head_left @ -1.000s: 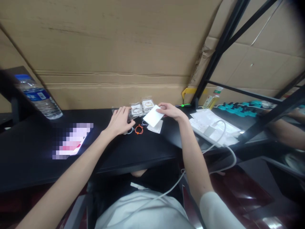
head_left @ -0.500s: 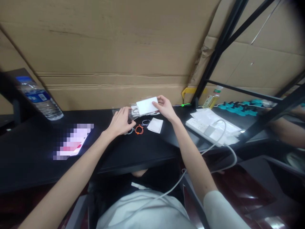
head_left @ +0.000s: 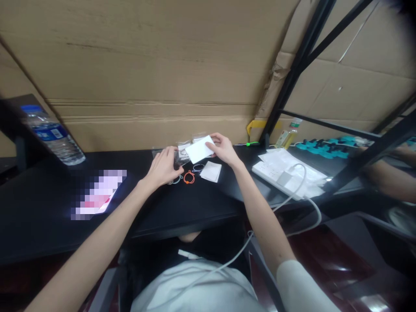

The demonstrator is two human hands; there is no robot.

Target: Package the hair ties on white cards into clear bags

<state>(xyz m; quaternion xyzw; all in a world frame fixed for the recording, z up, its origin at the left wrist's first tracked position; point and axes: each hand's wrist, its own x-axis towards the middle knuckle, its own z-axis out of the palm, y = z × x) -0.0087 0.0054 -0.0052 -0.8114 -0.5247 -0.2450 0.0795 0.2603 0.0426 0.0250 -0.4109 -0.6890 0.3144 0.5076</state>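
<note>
The fingers of the right hand [head_left: 224, 149] pinch a blank white card [head_left: 199, 149], tilted just above the black surface [head_left: 195, 203] near the cardboard wall [head_left: 146, 65]. The left hand [head_left: 162, 167] rests with curled fingers on small clear bags [head_left: 183, 151] that each hold a ring-shaped item; whether they grip one cannot be told. Just in front lie an orange loop [head_left: 188, 177], a pale blue loop [head_left: 198, 167] and a stack of white cards [head_left: 211, 171]. Farther left stands a water bottle [head_left: 52, 134] with a blue label, its writing too small to read. To the right sit a white power strip [head_left: 279, 173] with a cable, white sheets and a yellow bottle [head_left: 287, 134].
</note>
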